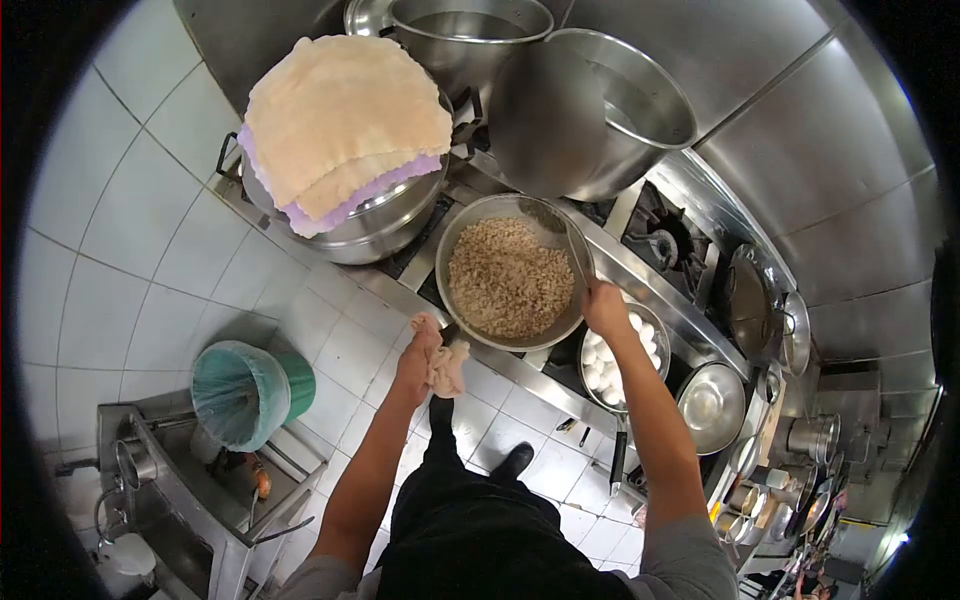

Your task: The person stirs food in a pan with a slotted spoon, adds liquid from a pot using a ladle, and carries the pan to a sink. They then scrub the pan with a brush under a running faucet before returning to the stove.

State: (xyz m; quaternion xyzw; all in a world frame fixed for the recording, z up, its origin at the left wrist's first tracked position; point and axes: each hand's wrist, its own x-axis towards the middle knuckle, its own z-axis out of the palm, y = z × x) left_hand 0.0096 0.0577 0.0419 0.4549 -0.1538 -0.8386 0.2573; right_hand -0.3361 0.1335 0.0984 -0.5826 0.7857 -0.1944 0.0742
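A wide metal pan [446,262] on the stove holds a layer of light-brown, crumbly, chopped-looking food [512,280]. My right hand [604,308], at the pan's right rim, is closed around the handle of a metal spoon [577,247]. The spoon's broad head rests among the food near the far rim. At the near left side of the pan, my left hand [410,372] grips a crumpled pink cloth [449,368]. That cloth is right beside the pan's dark handle [452,334], which it partly hides. Below my right forearm sits a frying pan [582,385] of white eggs [603,368].
Two large pots [470,40] stand behind, one partly blurred. On the left, a covered pot [380,235] carries a pink and purple cloth [345,120]. A bare burner [665,240] and more pans [712,408] lie right. A lined green bin [235,395] and sink [180,520] are lower left.
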